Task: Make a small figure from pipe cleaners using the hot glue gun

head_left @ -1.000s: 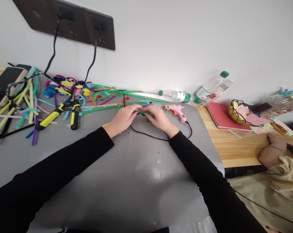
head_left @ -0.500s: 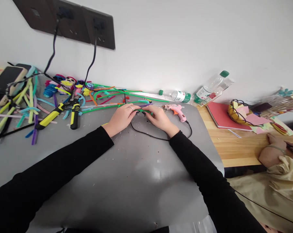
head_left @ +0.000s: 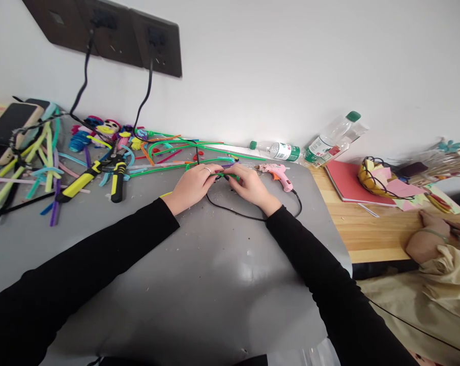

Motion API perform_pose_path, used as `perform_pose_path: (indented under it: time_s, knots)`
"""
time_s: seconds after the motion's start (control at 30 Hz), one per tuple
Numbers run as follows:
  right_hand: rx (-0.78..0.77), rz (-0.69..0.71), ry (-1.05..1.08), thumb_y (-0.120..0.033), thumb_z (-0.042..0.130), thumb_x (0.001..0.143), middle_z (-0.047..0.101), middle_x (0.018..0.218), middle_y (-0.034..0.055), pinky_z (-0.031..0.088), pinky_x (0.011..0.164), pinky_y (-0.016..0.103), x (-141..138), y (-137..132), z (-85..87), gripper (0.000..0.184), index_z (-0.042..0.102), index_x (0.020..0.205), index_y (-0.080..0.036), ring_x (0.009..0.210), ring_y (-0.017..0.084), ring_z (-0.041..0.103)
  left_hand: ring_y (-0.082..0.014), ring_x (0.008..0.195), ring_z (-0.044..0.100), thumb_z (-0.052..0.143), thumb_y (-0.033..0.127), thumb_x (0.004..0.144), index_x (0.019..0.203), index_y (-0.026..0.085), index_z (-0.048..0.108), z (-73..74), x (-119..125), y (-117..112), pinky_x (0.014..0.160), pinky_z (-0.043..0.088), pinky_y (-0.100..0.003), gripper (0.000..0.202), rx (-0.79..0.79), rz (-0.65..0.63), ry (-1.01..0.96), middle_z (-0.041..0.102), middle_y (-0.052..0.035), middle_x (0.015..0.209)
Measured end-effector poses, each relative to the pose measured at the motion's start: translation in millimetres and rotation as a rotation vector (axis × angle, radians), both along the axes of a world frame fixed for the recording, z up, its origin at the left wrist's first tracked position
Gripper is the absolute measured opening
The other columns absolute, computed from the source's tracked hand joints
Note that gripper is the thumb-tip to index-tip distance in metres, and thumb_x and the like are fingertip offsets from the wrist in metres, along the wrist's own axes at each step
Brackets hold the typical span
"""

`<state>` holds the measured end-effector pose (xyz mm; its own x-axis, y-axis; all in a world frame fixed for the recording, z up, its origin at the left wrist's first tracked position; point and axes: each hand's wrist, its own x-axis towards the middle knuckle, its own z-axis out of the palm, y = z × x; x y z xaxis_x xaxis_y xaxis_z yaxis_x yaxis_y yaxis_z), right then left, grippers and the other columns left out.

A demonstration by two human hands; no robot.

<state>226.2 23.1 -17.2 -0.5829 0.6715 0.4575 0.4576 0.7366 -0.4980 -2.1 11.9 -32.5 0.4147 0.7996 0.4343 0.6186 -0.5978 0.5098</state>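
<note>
Both my hands rest on the grey mat (head_left: 214, 274) near its far edge, sleeves black. My left hand (head_left: 194, 184), with a ring on one finger, is closed in a pinch on a green pipe cleaner (head_left: 223, 176). My right hand (head_left: 251, 185) pinches the same green pipe cleaner from the right, fingertips almost touching the left ones. A purple bit shows between the fingers. A thin black cord (head_left: 233, 213) loops on the mat just below my hands. The pink glue gun (head_left: 278, 174) lies right of my right hand.
Yellow-and-black pliers (head_left: 96, 178) lie at the left among several coloured pipe cleaners (head_left: 42, 162). Two plastic bottles (head_left: 302, 150) lean at the wall. A red notebook (head_left: 348, 185) and paper scraps sit on the wooden table, where another person's hand (head_left: 428, 239) rests.
My hands stay together on the green pipe cleaner with only slight finger movement. The other person's hand at the right shifted a little.
</note>
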Motion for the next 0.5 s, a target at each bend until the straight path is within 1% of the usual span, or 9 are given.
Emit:
perform_pose_path:
  time_s: [0.1,0.17,0.27,0.37,0.5]
  knots:
    - [0.063,0.003,-0.029,-0.015,0.049,0.101,0.071,0.1,0.0071,0.052,0.076,0.031,0.2,1.3,-2.3,0.024,0.069,0.114,-0.02,0.085,0.018,0.064,-0.0268,0.111,0.073,0.044,0.024,0.105,0.127,0.016,0.069,-0.4,0.4,0.0,0.098,0.057,-0.042,0.034,0.0,0.006,0.023,0.076,-0.0113,0.129]
    - [0.123,0.008,-0.04,-0.015,0.051,0.101,0.071,0.102,0.0083,0.054,0.079,0.033,0.0,2.2,-3.6,0.022,0.07,0.112,-0.02,0.09,0.02,0.065,-0.0265,0.105,0.074,0.044,0.023,0.104,0.127,0.016,0.068,-0.6,1.1,-0.4,0.094,0.058,-0.041,0.034,0.004,0.009,0.036,0.076,-0.011,0.127]
    - [0.208,0.004,-0.058,-0.017,0.053,0.101,0.071,0.106,0.0097,0.056,0.085,0.038,-0.9,3.6,-4.3,0.019,0.071,0.107,-0.021,0.098,0.024,0.064,-0.0262,0.105,0.073,0.043,0.02,0.103,0.128,0.018,0.068,-1.0,3.0,-1.7,0.093,0.057,-0.04,0.035,0.02,-0.004,0.035,0.077,-0.0099,0.126]
    - [0.27,-0.008,-0.082,-0.017,0.053,0.101,0.071,0.103,0.0104,0.057,0.086,0.04,-2.7,4.8,-4.6,0.018,0.071,0.102,-0.02,0.096,0.025,0.062,-0.026,0.107,0.073,0.043,0.018,0.102,0.13,0.019,0.066,-1.5,4.5,-2.6,0.093,0.056,-0.039,0.037,0.033,-0.019,0.033,0.077,-0.0097,0.124]
    - [0.295,-0.045,-0.083,-0.017,0.052,0.101,0.071,0.096,0.0103,0.056,0.083,0.037,-5.2,4.9,-7.5,0.019,0.071,0.098,-0.019,0.09,0.023,0.064,-0.0249,0.098,0.073,0.043,0.018,0.101,0.132,0.018,0.065,-1.1,4.6,-2.6,0.088,0.056,-0.038,0.038,0.029,-0.019,0.046,0.078,-0.0097,0.119]
